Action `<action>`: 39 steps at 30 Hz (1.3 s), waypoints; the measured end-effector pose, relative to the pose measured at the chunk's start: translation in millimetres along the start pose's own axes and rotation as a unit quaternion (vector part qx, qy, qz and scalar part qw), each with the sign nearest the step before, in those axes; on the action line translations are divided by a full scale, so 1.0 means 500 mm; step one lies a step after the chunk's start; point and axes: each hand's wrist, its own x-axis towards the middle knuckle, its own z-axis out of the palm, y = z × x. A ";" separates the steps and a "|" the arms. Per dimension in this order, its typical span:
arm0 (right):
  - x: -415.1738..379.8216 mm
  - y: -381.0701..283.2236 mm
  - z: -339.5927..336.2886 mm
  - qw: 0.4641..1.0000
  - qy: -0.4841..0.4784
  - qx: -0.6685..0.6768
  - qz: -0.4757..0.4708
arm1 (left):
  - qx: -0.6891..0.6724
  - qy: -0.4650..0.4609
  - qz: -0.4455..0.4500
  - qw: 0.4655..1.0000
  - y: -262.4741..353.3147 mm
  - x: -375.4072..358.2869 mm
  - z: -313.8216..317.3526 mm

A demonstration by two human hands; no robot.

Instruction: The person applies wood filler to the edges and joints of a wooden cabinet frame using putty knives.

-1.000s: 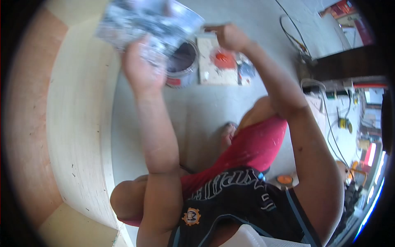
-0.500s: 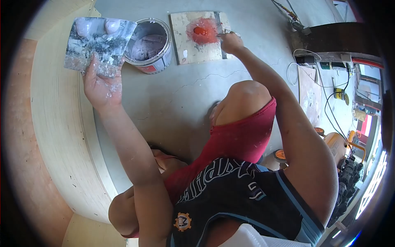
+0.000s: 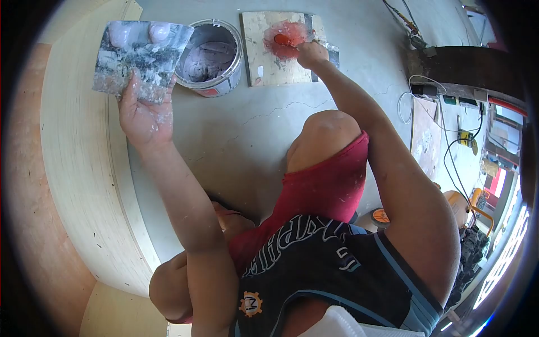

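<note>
My left hand (image 3: pixel 147 115) grips the lower edge of a square putty board (image 3: pixel 137 64), thumb on its face. Grey and white smears cover the board, and two pale lilac dollops of putty (image 3: pixel 159 32) sit along its top. Just right of it stands an open can (image 3: pixel 237 67) with lilac putty (image 3: pixel 209 60) inside. My right hand (image 3: pixel 313 55) is closed round a putty knife (image 3: pixel 331 50), partly hidden by the fingers. That hand is over a wooden board (image 3: pixel 254 59) on the floor, beside a glossy red paste blob (image 3: pixel 283 39) within a red smear.
A pale wooden panel structure (image 3: pixel 78 146) runs along the left. My bent knee (image 3: pixel 325 135) is between my arms above the cracked grey floor (image 3: pixel 224 132). At the right are a dark beam (image 3: pixel 466 70), loose cables (image 3: pixel 404 106), a yellow can (image 3: pixel 466 137) and an orange-wheeled machine (image 3: pixel 380 216).
My right hand has moved left over the wooden board, closer to the red paste, and the knife is turned differently. The left hand still holds the putty board; the view has shifted slightly.
</note>
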 end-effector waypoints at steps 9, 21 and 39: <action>-0.027 0.071 -0.059 0.970 0.043 0.225 -0.077 | -0.015 0.029 -0.028 0.999 -0.055 0.020 0.045; -0.240 0.073 -0.319 0.823 0.244 0.377 -0.347 | 0.016 -0.034 -0.105 0.994 -0.169 -0.001 0.127; -0.417 -0.076 -0.421 0.725 0.505 0.130 -0.450 | -0.163 -0.100 -0.090 0.977 -0.059 -0.054 0.228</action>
